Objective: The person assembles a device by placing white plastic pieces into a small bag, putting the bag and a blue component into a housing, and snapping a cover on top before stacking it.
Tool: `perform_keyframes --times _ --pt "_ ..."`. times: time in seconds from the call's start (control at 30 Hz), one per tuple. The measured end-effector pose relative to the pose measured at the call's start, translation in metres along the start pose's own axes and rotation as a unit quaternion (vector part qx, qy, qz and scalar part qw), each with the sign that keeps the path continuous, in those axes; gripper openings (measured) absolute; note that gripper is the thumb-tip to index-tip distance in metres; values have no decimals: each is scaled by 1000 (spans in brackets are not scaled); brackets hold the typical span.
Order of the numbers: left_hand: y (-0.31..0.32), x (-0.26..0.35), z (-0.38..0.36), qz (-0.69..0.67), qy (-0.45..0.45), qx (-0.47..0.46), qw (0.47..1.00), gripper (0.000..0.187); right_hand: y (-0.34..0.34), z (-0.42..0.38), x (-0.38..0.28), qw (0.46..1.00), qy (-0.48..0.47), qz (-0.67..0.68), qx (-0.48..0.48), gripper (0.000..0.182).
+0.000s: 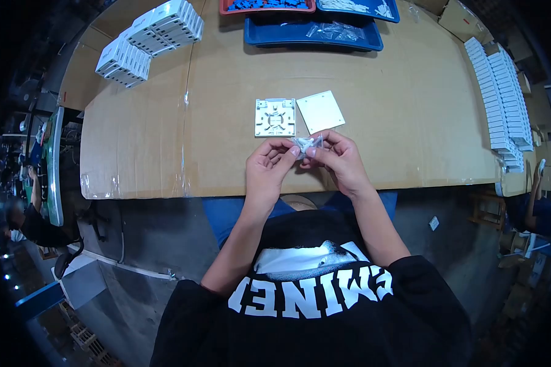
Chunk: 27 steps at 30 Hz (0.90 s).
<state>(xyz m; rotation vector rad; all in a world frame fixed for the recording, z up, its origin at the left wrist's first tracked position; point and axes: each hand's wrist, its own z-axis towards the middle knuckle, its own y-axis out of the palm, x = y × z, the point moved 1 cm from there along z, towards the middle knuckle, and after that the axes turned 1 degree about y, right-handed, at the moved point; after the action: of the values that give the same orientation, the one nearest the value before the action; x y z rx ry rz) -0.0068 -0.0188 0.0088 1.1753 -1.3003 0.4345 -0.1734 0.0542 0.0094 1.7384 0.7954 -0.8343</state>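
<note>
Between my two hands is a small clear plastic bag (pixel 305 145) with small white parts in it. My left hand (pixel 269 160) pinches its left side between thumb and fingers. On the right side, my right hand (pixel 340 158) grips the bag the same way. Just beyond my hands lies a square white plastic box base (pixel 275 118), its inner side up, with a round moulded pattern in the middle. Beside it, slightly turned, rests a flat white square cover (pixel 321 112). The exact shape of the parts in the bag is too small to tell.
Cardboard covers the table (pixel 226 165). A blue tray (pixel 275 35) with clear bags stands at the back, near a red tray (pixel 226 7) of blue parts and another blue tray (pixel 393 13) of white parts. Stacked white boxes (pixel 123 61) stand left, more stacks (pixel 499 101) right. Other people are at both sides.
</note>
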Motion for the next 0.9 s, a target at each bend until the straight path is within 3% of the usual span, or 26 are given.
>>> perform_keyframes --times 0.17,0.23,0.33,0.43,0.53,0.7,0.9 --pt "-3 1 -1 -33 -34 -17 999 20 5 -1 -1 999 -12 -37 16 32" --pt "-1 2 0 -32 -41 -8 999 23 14 -2 -8 996 -89 -25 9 35" --pt "3 3 -3 -50 -47 -9 998 30 11 -1 -4 992 -107 -70 -14 37" --pt "3 4 -2 -63 -45 -26 997 33 9 -5 -7 982 -101 -160 -23 34" --pt "-2 -1 1 -55 -56 -26 997 29 8 -1 1 985 -115 -131 -12 22" --pt "2 5 0 -32 -59 -18 998 22 4 -1 0 984 -84 -156 32 20" --pt "0 -2 0 -36 -17 -31 999 31 14 -3 -6 985 -103 -133 38 22"
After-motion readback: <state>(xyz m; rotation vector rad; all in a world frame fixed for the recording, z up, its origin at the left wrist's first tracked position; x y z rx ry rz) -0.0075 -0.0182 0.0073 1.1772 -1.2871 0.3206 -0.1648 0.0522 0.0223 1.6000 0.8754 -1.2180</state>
